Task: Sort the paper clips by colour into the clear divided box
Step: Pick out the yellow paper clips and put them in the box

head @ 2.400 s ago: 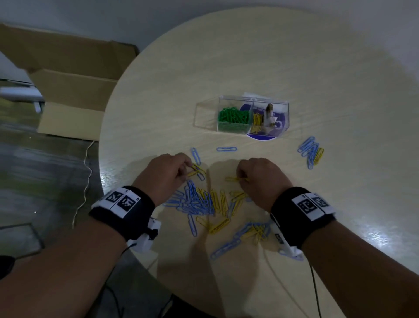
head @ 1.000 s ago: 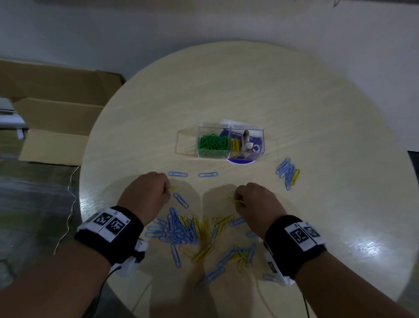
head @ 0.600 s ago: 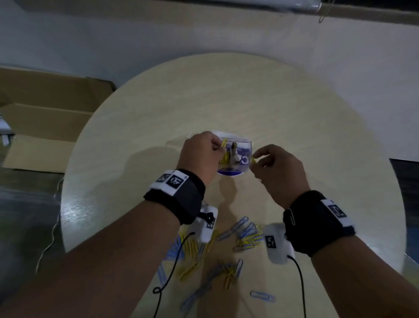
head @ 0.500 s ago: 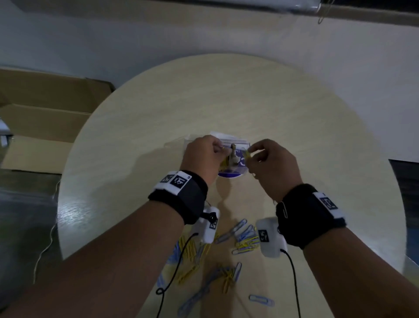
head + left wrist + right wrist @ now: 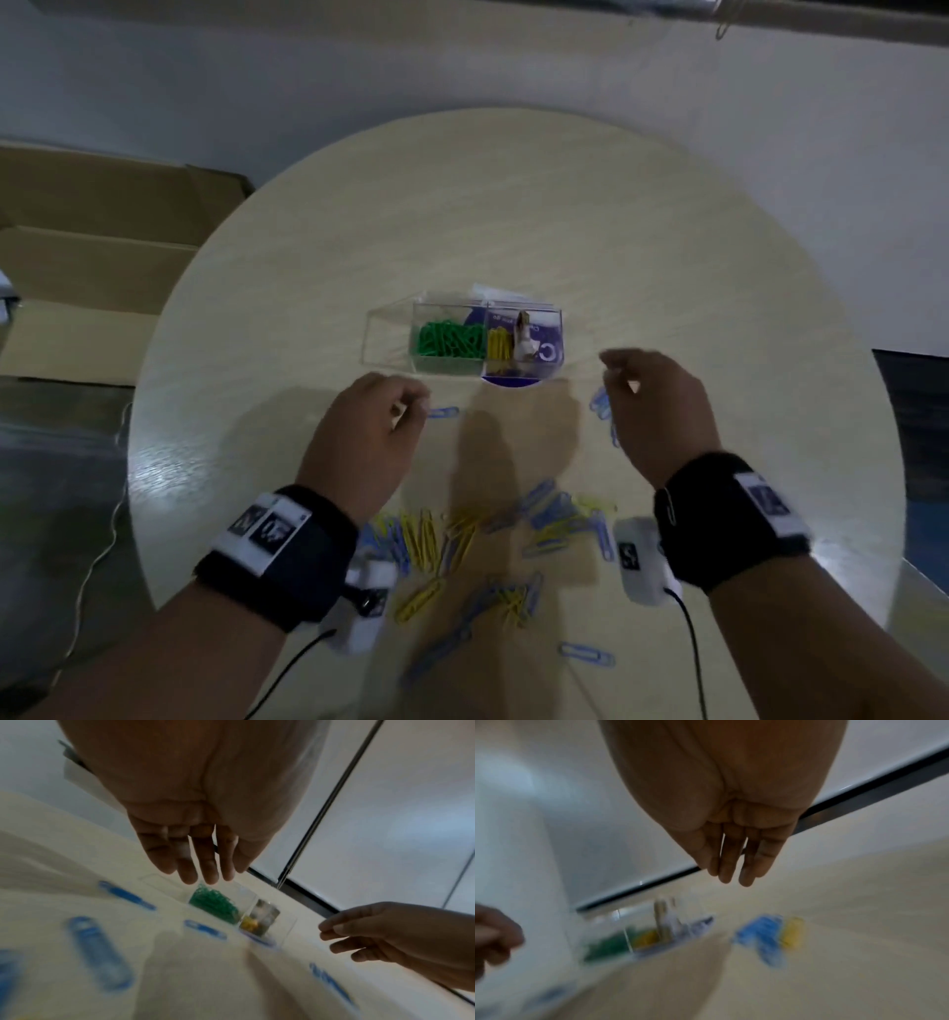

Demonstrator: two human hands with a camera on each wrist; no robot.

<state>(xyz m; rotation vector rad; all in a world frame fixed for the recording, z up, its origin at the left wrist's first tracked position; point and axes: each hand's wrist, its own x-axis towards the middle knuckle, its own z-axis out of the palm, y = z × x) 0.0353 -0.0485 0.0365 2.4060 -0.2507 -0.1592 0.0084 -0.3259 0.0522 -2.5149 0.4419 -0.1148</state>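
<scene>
Left fingers (image 5: 203,862): straight and loose, nothing in them; the left hand (image 5: 367,437) hangs above the table just near of the clear divided box (image 5: 464,342).
Right fingers (image 5: 734,858): extended, close together, empty; the right hand (image 5: 657,411) hovers to the box's right, over a small blue cluster (image 5: 762,935).
Box: near the middle of the round table (image 5: 513,231); green clips (image 5: 452,339) fill the left compartment, yellow clips (image 5: 498,343) lie in the right one beside a small pale object too blurred to name.
Loose pile (image 5: 462,545): blue and yellow clips mixed, between the wrists on the near side.
Open room: bare tabletop all round the far side of the box; the table's rim is well apart from both hands.
Head view only: the pile, a single blue clip (image 5: 585,655) near the close edge, cardboard (image 5: 102,216) left of the table.
Wrist views only: the undersides of the fingers, showing both hands empty; one yellow clip (image 5: 793,931) touching the blue cluster.
</scene>
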